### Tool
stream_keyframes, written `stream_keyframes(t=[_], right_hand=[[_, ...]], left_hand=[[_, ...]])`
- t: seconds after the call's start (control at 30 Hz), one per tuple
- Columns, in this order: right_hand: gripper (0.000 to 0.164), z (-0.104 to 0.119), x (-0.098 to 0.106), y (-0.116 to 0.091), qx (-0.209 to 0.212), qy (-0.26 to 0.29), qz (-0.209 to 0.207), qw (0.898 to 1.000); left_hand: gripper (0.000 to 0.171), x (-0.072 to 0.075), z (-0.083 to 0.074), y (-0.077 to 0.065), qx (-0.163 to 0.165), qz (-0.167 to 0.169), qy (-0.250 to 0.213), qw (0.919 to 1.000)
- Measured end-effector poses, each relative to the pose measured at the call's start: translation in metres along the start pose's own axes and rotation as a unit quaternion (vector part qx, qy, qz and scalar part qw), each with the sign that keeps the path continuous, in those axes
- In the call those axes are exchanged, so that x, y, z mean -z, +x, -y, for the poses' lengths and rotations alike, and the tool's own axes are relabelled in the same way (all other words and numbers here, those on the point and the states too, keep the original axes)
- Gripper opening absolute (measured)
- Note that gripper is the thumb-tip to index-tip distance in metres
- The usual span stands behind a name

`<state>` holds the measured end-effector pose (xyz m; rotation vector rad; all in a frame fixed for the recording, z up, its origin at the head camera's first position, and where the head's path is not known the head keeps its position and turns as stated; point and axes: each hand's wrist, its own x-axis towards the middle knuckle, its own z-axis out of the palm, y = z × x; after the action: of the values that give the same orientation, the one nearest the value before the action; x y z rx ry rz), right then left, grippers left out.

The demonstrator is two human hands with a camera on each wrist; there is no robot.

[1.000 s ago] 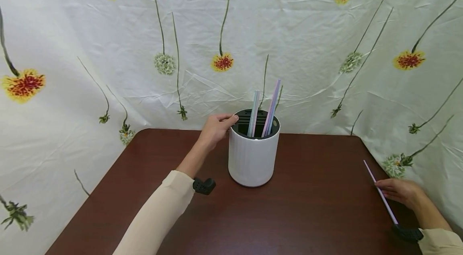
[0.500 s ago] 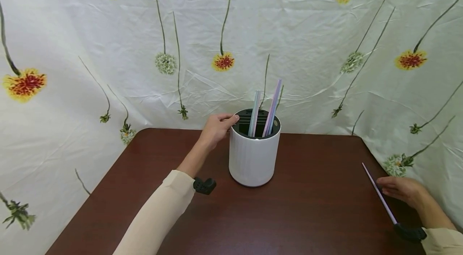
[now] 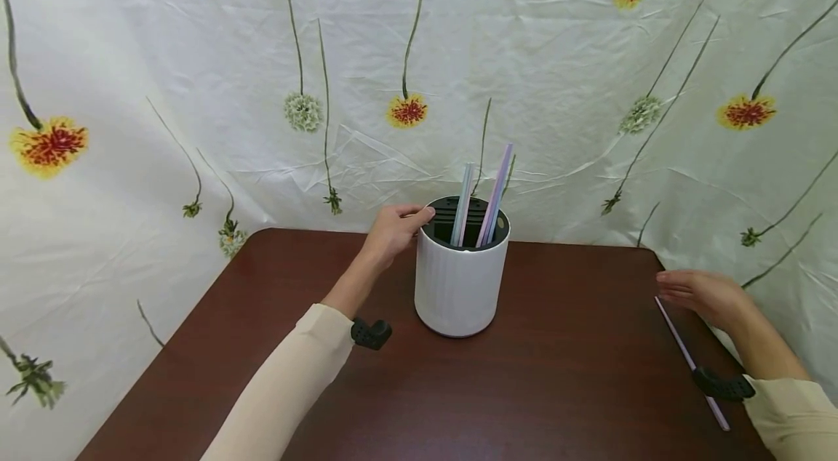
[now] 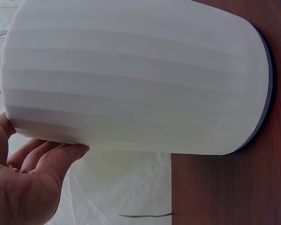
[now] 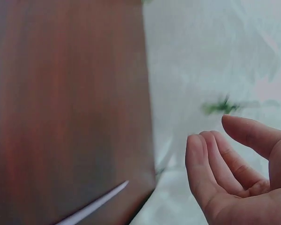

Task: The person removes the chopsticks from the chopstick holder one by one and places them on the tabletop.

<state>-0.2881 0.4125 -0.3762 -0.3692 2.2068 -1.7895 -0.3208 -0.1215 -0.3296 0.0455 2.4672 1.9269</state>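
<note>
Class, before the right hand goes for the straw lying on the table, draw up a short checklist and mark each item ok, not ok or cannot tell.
1. Left hand steadies the white holder at its rim: ok.
2. Holder upright on the table: ok.
3. Right hand free, fingers relaxed: ok.
4. Loose purple straw lies flat, within view beside the right hand: ok.
5. Free slot in the holder beside the standing straws: cannot tell.

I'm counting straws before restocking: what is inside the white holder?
In the white holder, two pale blue straws and two lilac straws stand in a dark slotted insert. Their lower ends and the holder's bottom are hidden by its wall.
</note>
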Motion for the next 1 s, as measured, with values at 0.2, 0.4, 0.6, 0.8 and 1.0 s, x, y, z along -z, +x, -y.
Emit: stream_keyframes(t=[0.2, 0.4, 0.6, 0.8, 1.0], right_hand=[[0.052, 0.046, -0.037, 0.026, -0.023, -0.055, -0.035, 0.998], [0.055, 0.085, -0.081, 0.051, -0.022, -0.002, -0.049, 0.999], [0.051, 0.116, -0.119, 0.065, -0.022, -0.01, -0.072, 0.997], [0.043, 0.139, -0.149, 0.075, -0.001, 0.007, -0.083, 0.996], [0.041, 0.151, -0.174, 0.085, 0.014, 0.014, -0.093, 0.995]], left_hand=[[0.046, -0.003, 0.0, 0.002, -0.003, 0.006, 0.003, 1.0], [0.046, -0.004, 0.002, 0.002, -0.01, 0.009, -0.002, 0.9999], [0.045, -0.005, 0.003, 0.003, -0.023, 0.011, 0.014, 0.9996], [0.047, -0.004, 0.003, 0.005, -0.012, 0.014, 0.017, 0.9997], [0.048, 0.0, 0.002, 0.005, -0.011, 0.01, 0.022, 0.9996]])
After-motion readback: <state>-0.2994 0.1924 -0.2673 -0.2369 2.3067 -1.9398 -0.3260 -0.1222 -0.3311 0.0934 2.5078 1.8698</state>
